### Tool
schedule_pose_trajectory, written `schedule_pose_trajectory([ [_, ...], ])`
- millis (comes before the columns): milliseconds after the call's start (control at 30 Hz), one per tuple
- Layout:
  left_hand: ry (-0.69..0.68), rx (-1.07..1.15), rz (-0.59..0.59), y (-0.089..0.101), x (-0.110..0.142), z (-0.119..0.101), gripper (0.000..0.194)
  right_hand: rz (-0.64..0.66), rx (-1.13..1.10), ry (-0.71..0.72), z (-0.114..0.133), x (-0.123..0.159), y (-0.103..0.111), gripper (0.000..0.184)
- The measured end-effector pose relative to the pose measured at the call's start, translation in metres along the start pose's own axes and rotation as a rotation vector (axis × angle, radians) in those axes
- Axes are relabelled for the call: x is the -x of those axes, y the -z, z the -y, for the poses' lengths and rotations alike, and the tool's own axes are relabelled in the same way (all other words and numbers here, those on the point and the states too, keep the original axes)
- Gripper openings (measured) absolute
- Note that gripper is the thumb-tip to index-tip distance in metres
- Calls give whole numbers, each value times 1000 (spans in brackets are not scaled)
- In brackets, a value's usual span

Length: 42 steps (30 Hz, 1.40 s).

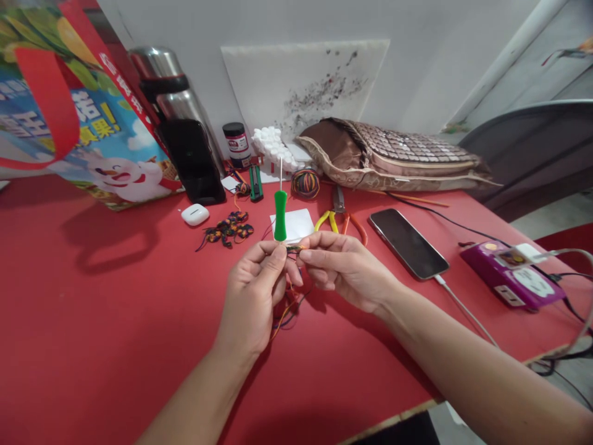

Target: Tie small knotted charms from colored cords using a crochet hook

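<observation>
Between my two hands is a small piece of knotted multicoloured cord (293,250), dark green and orange. My left hand (259,278) pinches its left end between thumb and forefinger. At the right end, the fingertips of my right hand (345,266) are closed on the same cord. Loose orange, red and dark strands (290,312) hang below the hands onto the red table. Just beyond my fingers, a green-handled tool (280,216) with a thin metal shaft lies by a white paper pad (299,224). A finished-looking knotted cord piece (229,230) rests to the left.
Pliers (340,216), a ball of cord (306,183) and a green cutter (256,183) lie behind. A phone (409,243) and a purple power strip (514,275) with cables are right. A white earbud case (195,214), an upright phone (192,162) and a steel flask (178,93) stand left.
</observation>
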<state>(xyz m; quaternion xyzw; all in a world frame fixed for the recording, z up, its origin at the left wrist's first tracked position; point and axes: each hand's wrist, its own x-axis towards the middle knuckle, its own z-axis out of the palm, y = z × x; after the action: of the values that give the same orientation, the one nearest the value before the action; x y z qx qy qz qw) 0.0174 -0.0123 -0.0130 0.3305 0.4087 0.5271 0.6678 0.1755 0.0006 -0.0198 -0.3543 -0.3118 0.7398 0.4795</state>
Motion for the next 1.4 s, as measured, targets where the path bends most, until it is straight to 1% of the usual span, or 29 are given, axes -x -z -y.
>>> schedule_pose_trajectory([
  [167, -10, 10, 15, 1, -1, 0, 22, 56, 5, -36, 0, 1, 0, 28],
  [300, -15, 10, 32, 0, 0, -2, 24, 100, -5, -27, 0, 3, -2, 28],
  [433, -2, 7, 57, 1, 1, -4, 27, 116, -24, -22, 0, 3, -3, 28],
  [600, 19, 22, 42, 3, -1, -2, 29, 98, -17, -15, -4, 2, -1, 28],
  [800, 41, 11, 43, 2, -1, -1, 31, 119, -30, -38, -5, 2, 0, 29],
  [1000, 42, 0, 56, -1, 2, 0, 32, -5, -130, -49, -3, -1, -1, 26],
  [1133, 55, -19, 89, -2, 2, 7, 30, -41, -206, -46, -3, -4, -2, 26],
  [1300, 69, -4, 86, -3, 1, 9, 32, -29, -284, -84, -4, -4, -3, 24],
  [1400, 67, 25, 60, -2, 0, 6, 35, 14, -323, -136, -3, -4, -1, 24],
])
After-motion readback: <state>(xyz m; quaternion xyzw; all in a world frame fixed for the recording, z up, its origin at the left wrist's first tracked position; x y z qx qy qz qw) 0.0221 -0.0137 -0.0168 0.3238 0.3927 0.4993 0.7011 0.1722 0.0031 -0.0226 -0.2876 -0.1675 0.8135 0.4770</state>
